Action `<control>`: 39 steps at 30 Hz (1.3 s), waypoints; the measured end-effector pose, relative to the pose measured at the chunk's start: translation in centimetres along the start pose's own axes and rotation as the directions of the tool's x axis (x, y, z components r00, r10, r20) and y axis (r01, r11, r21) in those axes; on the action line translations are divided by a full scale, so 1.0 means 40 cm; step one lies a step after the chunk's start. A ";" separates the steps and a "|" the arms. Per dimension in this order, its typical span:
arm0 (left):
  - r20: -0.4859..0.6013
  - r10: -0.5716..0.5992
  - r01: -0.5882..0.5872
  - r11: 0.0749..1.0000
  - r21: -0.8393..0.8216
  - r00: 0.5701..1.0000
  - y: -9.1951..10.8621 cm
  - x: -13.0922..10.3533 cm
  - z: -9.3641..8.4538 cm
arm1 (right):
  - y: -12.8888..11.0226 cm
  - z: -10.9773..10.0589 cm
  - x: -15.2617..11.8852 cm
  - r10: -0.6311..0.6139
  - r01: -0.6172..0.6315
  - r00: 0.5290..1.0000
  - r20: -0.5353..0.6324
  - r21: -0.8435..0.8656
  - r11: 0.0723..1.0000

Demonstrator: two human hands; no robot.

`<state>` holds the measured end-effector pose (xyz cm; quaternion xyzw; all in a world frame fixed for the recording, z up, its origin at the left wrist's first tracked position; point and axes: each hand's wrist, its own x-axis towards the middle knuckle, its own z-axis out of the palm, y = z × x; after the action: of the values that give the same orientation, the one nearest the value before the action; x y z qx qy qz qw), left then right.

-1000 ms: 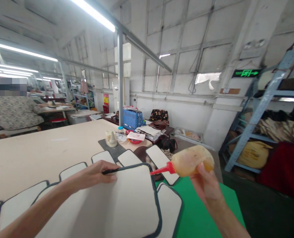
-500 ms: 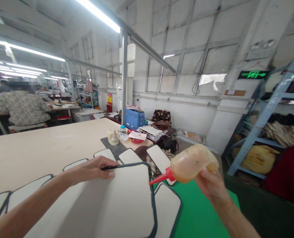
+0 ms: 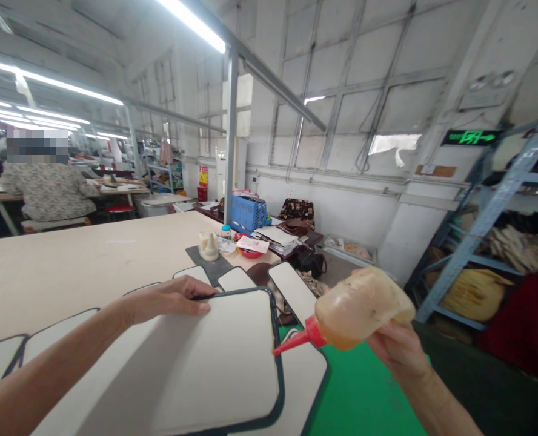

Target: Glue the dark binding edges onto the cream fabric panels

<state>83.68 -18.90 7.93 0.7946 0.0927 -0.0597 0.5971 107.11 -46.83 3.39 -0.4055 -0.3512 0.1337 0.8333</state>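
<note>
A large off-white panel with a dark rim and rounded corners fills the near middle of the view. My left hand pinches its far edge, thumb on the upper face. In my right hand lies a squeeze bottle of cloudy plastic with amber liquid inside, tipped on its side. Its red nozzle points left, and the tip meets the inner side of the panel's dark rim at the right. A thin glossy line shows along that rim near the corner. Part of another rimmed panel shows beneath.
Several similar panels lie along the left and behind. A green mat covers the right of the table. Farther back stand a whitish container, a red bowl and a blue basket. A person sits far left.
The nozzle tip has moved down along the panel's right rim, toward me. My left hand still grips the far edge, and the view has shifted slightly.
</note>
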 end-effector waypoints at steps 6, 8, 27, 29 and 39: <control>0.001 -0.008 0.008 1.000 -0.027 1.000 0.005 -0.007 0.002 | -0.023 0.010 -0.025 0.115 -0.119 0.989 0.088 0.039 0.992; -0.008 -0.011 0.011 1.000 -0.021 1.000 0.003 -0.011 0.000 | -0.034 0.019 -0.033 0.141 -0.147 0.984 0.113 0.052 0.988; -0.061 -0.040 0.034 0.993 -0.110 0.997 -0.009 -0.036 -0.004 | -0.020 0.028 -0.066 0.174 -0.174 0.985 -0.023 -0.024 0.984; -0.065 -0.044 0.036 0.992 -0.121 0.997 -0.012 -0.036 -0.006 | -0.011 0.020 -0.065 0.149 -0.150 0.988 -0.031 -0.034 0.988; -0.092 -0.044 0.016 0.959 -0.283 0.995 -0.070 -0.027 -0.016 | 0.022 -0.006 -0.087 -0.008 0.012 0.981 -0.191 0.021 1.000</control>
<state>82.02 -17.60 5.70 0.7021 0.1412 -0.0159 0.6978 104.81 -48.17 0.95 -0.4055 -0.2701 0.0937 0.8682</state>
